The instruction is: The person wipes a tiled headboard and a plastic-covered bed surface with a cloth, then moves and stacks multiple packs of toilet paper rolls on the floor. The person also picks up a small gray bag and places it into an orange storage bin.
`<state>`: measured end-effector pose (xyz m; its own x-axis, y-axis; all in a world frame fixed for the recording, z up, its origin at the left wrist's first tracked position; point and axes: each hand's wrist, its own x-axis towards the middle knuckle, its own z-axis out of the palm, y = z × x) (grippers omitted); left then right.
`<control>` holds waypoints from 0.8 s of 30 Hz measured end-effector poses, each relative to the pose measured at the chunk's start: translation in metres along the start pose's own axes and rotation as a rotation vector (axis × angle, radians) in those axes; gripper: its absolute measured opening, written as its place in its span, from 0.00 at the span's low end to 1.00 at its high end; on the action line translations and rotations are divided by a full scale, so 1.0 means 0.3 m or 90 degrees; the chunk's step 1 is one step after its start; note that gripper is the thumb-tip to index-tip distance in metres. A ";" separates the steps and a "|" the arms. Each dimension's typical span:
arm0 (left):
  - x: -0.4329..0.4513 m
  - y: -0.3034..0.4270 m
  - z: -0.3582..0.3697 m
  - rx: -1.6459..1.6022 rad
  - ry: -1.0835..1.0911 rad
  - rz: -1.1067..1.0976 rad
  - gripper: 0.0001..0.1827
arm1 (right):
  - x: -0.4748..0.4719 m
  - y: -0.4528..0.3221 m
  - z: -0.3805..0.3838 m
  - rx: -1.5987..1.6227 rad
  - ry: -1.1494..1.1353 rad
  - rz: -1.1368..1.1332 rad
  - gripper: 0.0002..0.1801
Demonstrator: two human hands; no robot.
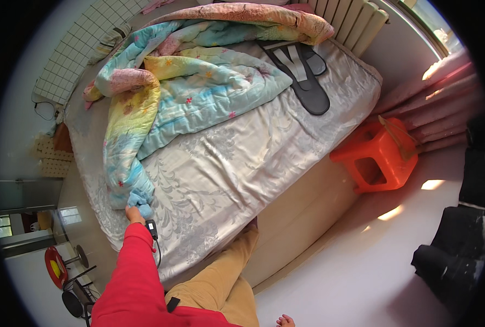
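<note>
My left hand [133, 215], in a red sleeve, grips a small light-blue fluffy cloth item [138, 198] at the near left of the bed. Just beyond it lies the narrow corner of a multicoloured quilt [209, 94], bunched over the far half of the mattress. A patterned silvery bedsheet [222, 163] covers the bed, with creases running across its middle. By my left wrist hangs a black device [151, 229] with a cord. Only the fingers of my right hand [285, 321] show at the bottom edge, well away from the bed.
On the bed's far right lies a dark flat strapped item [301, 77]. An orange plastic stool [379, 157] with a clothes hanger [400, 141] on it stands beside the bed, near a pink curtain [438, 102]. A radiator [357, 24] borders the far end. Black garments [451, 245] hang at right.
</note>
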<state>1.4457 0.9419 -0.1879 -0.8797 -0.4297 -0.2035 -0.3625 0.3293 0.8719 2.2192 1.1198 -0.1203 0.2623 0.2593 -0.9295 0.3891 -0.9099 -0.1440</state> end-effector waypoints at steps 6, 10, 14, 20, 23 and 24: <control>-0.648 0.181 1.080 -0.171 -0.399 -0.054 0.10 | -0.072 -0.437 0.058 -0.075 -0.012 -0.060 0.14; -1.564 0.450 1.249 0.295 -1.374 0.164 0.18 | -0.109 -0.798 0.204 -0.102 -0.058 -0.158 0.15; -1.613 0.608 1.130 0.023 -1.344 0.004 0.23 | -0.143 -1.012 0.255 -0.130 -0.137 -0.237 0.16; -0.613 0.505 0.932 -0.126 -0.336 -0.143 0.20 | -0.039 -1.140 0.179 -0.222 -0.064 -0.166 0.14; -0.251 0.395 0.657 -0.066 -0.060 -0.127 0.17 | 0.062 -1.255 0.133 -0.309 -0.039 -0.197 0.13; -0.202 0.356 0.588 -0.096 -0.048 -0.104 0.16 | 0.096 -1.319 0.133 -0.292 -0.020 -0.181 0.12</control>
<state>1.4060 1.1514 -0.1612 -0.8354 -0.4018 -0.3750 -0.4570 0.1289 0.8801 2.0376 1.4745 -0.1036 0.0664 0.4580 -0.8865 0.7881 -0.5689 -0.2349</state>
